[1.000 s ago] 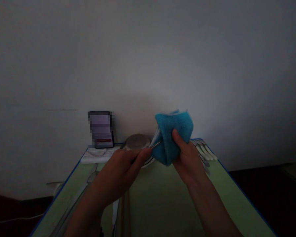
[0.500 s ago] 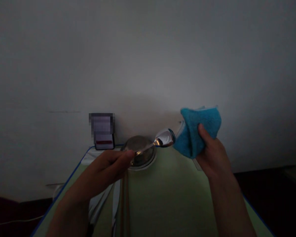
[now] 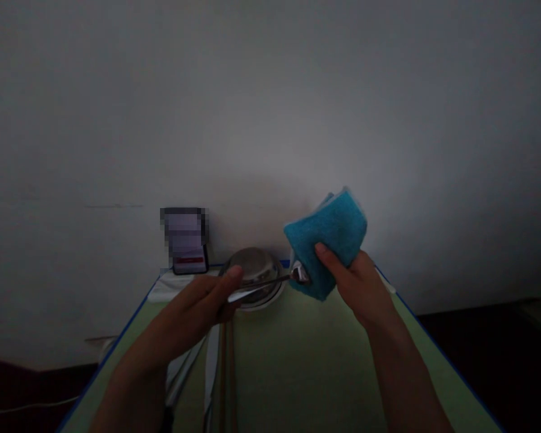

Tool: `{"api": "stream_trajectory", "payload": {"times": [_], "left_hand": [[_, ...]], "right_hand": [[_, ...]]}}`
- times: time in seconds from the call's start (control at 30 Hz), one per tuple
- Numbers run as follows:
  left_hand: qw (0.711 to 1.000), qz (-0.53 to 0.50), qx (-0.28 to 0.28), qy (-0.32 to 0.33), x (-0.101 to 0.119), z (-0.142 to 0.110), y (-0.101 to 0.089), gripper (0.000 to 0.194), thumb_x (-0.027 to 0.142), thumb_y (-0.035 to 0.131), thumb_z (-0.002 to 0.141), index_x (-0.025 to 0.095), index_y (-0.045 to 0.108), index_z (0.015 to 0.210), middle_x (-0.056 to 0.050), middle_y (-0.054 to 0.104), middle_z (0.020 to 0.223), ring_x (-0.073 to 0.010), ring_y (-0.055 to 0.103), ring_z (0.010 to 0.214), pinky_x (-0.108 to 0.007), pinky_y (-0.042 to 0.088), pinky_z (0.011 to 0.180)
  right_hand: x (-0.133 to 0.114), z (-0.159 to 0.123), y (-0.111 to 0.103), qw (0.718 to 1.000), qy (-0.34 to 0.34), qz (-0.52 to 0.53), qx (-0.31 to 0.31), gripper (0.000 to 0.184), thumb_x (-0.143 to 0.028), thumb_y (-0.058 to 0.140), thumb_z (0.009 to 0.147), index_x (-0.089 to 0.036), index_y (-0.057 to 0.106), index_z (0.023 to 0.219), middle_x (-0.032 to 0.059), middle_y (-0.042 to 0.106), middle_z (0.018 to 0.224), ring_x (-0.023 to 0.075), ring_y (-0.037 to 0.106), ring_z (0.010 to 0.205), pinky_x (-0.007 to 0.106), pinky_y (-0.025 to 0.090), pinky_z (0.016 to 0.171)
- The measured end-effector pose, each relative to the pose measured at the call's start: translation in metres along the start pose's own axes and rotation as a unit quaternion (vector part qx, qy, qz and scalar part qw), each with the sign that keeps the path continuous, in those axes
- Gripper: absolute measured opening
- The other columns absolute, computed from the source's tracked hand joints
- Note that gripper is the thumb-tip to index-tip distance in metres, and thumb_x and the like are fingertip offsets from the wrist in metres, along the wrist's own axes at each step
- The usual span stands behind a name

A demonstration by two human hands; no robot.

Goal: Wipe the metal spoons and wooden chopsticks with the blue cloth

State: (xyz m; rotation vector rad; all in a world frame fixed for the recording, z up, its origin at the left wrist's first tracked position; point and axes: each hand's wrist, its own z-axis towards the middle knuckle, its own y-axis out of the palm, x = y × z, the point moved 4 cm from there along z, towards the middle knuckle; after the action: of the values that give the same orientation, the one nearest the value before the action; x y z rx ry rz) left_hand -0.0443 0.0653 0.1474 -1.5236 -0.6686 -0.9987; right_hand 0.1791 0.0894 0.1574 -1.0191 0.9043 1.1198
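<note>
My left hand [image 3: 207,300] is closed on the handle of a shiny metal spoon [image 3: 264,282], which points right. The spoon's bowl lies against the lower left part of a folded blue cloth [image 3: 327,240], and the cloth hides some of it. My right hand [image 3: 356,285] grips this cloth from the right, thumb on its near face and the other fingers hidden behind. Below and behind the spoon, a round metal bowl or lid [image 3: 252,260] sits with a pale rim beneath it, close to the wall.
A phone [image 3: 189,243] with a blurred screen leans on the wall at the back left. Knives [image 3: 211,361] and wooden chopsticks [image 3: 228,373] lie on the green table [image 3: 306,367], which has a blue edge. A pale wall [image 3: 270,108] rises behind.
My right hand has brought the cloth left and slightly down until it meets the spoon's bowl. The spoon has turned in my left hand and now lies flatter.
</note>
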Motion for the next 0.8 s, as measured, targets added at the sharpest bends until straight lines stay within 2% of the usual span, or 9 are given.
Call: {"api": "stream_trajectory", "payload": {"times": [0.1, 0.23, 0.33, 0.43, 0.53, 0.6, 0.67, 0.73, 0.8], "left_hand": [[0.999, -0.035, 0.027, 0.002, 0.005, -0.001, -0.003, 0.049, 0.054, 0.035, 0.085, 0.020, 0.031, 0.050, 0.007, 0.024, 0.048, -0.0083, 0.022, 0.043, -0.022, 0.018, 0.038], [0.993, -0.094, 0.070, 0.015, 0.005, 0.000, -0.008, 0.046, 0.049, 0.037, 0.085, 0.020, 0.028, 0.050, 0.007, 0.021, 0.050, -0.0076, 0.018, 0.044, -0.021, 0.017, 0.040], [0.994, -0.038, 0.100, 0.008, 0.004, 0.001, -0.009, 0.047, 0.050, 0.035, 0.087, 0.020, 0.029, 0.051, 0.007, 0.023, 0.050, -0.0081, 0.021, 0.045, -0.022, 0.018, 0.042], [0.994, 0.050, 0.095, 0.003, 0.006, 0.003, -0.004, 0.048, 0.052, 0.032, 0.087, 0.019, 0.032, 0.051, 0.006, 0.026, 0.050, -0.0091, 0.025, 0.047, -0.023, 0.019, 0.043], [0.994, 0.077, 0.073, 0.014, 0.009, 0.005, 0.002, 0.048, 0.052, 0.030, 0.087, 0.019, 0.036, 0.053, 0.005, 0.027, 0.052, -0.0099, 0.027, 0.048, -0.022, 0.020, 0.044], [0.994, 0.080, 0.071, 0.017, 0.009, 0.006, 0.002, 0.048, 0.053, 0.031, 0.087, 0.019, 0.035, 0.053, 0.005, 0.027, 0.053, -0.0100, 0.027, 0.049, -0.022, 0.020, 0.044], [0.994, 0.075, 0.084, 0.015, 0.009, 0.006, 0.000, 0.048, 0.053, 0.031, 0.087, 0.019, 0.034, 0.053, 0.005, 0.027, 0.052, -0.0097, 0.027, 0.048, -0.022, 0.020, 0.044], [0.993, 0.065, 0.102, 0.008, 0.007, 0.005, -0.003, 0.048, 0.052, 0.030, 0.087, 0.019, 0.032, 0.052, 0.006, 0.027, 0.050, -0.0093, 0.026, 0.046, -0.022, 0.020, 0.043], [0.992, 0.054, 0.111, 0.014, 0.007, 0.006, -0.005, 0.047, 0.050, 0.028, 0.088, 0.020, 0.031, 0.051, 0.006, 0.027, 0.049, -0.0090, 0.025, 0.045, -0.021, 0.020, 0.042]], "right_hand": [[-0.004, 0.002, 0.000, 0.997, -0.042, -0.057, 0.001, 0.030, -0.044, 0.054, 0.077, -0.018, 0.065, 0.071, 0.0017, 0.068, 0.069, 0.0198, 0.060, 0.069, 0.031, 0.045, 0.066], [0.001, 0.004, -0.001, 0.989, -0.057, -0.137, -0.001, 0.027, -0.042, 0.050, 0.081, -0.020, 0.064, 0.081, 0.0042, 0.068, 0.078, 0.0215, 0.061, 0.073, 0.032, 0.042, 0.068], [0.012, -0.001, 0.009, 0.961, -0.055, -0.226, -0.152, 0.024, -0.039, 0.051, 0.080, -0.020, 0.064, 0.075, 0.0046, 0.067, 0.070, 0.0187, 0.059, 0.061, 0.029, 0.040, 0.058], [0.023, -0.013, 0.023, 0.891, -0.075, -0.305, -0.329, 0.016, -0.033, 0.060, 0.073, -0.018, 0.065, 0.071, 0.0051, 0.067, 0.067, 0.0168, 0.057, 0.056, 0.025, 0.034, 0.050], [0.027, -0.020, 0.030, 0.849, -0.106, -0.330, -0.398, 0.015, -0.030, 0.062, 0.070, -0.018, 0.066, 0.077, 0.0052, 0.067, 0.071, 0.0176, 0.059, 0.062, 0.024, 0.033, 0.050], [0.026, -0.018, 0.029, 0.854, -0.107, -0.308, -0.404, 0.017, -0.031, 0.059, 0.073, -0.018, 0.066, 0.080, 0.0046, 0.068, 0.072, 0.0174, 0.059, 0.064, 0.024, 0.035, 0.052], [0.025, -0.013, 0.024, 0.880, -0.095, -0.254, -0.390, 0.017, -0.031, 0.056, 0.076, -0.018, 0.066, 0.083, 0.0032, 0.068, 0.074, 0.0160, 0.059, 0.064, 0.024, 0.039, 0.055], [0.024, -0.004, 0.016, 0.925, -0.068, -0.175, -0.330, 0.018, -0.032, 0.054, 0.079, -0.019, 0.066, 0.083, 0.0018, 0.067, 0.074, 0.0151, 0.058, 0.063, 0.025, 0.042, 0.057], [0.024, 0.005, 0.007, 0.969, -0.027, -0.070, -0.237, 0.021, -0.034, 0.053, 0.080, -0.021, 0.066, 0.087, 0.0011, 0.068, 0.078, 0.0159, 0.060, 0.067, 0.027, 0.045, 0.060]]}}
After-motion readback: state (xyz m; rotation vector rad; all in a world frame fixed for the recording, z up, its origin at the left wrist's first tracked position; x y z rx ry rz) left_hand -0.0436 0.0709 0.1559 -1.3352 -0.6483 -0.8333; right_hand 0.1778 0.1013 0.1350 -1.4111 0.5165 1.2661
